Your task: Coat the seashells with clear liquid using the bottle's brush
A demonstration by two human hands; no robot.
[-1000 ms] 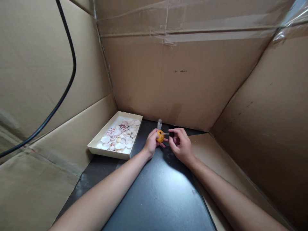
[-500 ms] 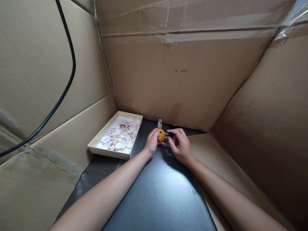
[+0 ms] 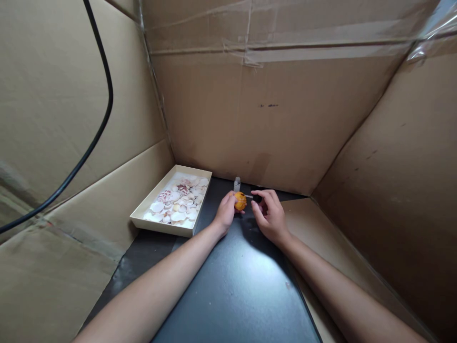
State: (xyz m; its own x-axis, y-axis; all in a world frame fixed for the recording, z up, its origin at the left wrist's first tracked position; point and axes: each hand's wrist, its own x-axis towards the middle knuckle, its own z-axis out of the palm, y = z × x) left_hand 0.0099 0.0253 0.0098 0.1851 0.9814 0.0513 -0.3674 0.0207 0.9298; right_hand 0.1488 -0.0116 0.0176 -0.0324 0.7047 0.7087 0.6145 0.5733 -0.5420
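Note:
My left hand [image 3: 225, 213] is closed on an orange, ribbed scallop shell [image 3: 240, 202], its outer side facing me, with a dark patch near the upper edge. In my right hand [image 3: 269, 213], a small brush with a black cap [image 3: 256, 198] is pinched between thumb and fingers. The brush's thin pale stem points left, and its tip is at or very close to the shell's upper right edge; contact is hard to tell. A small clear glass bottle [image 3: 237, 185] stands uncapped just behind the shell.
Left of my hands lies a shallow cream tray [image 3: 162, 227] with many white and reddish shells. Cardboard walls [image 3: 235, 119] enclose the dark table [image 3: 228, 286] at the back and sides. A black cable [image 3: 107, 95] hangs at the left. A flat cardboard sheet [image 3: 314, 228] lies to the right.
My right hand has drawn the brush slightly right, from across the shell's face to its edge. The shell has turned a little in my left hand, showing more of its ribbed surface.

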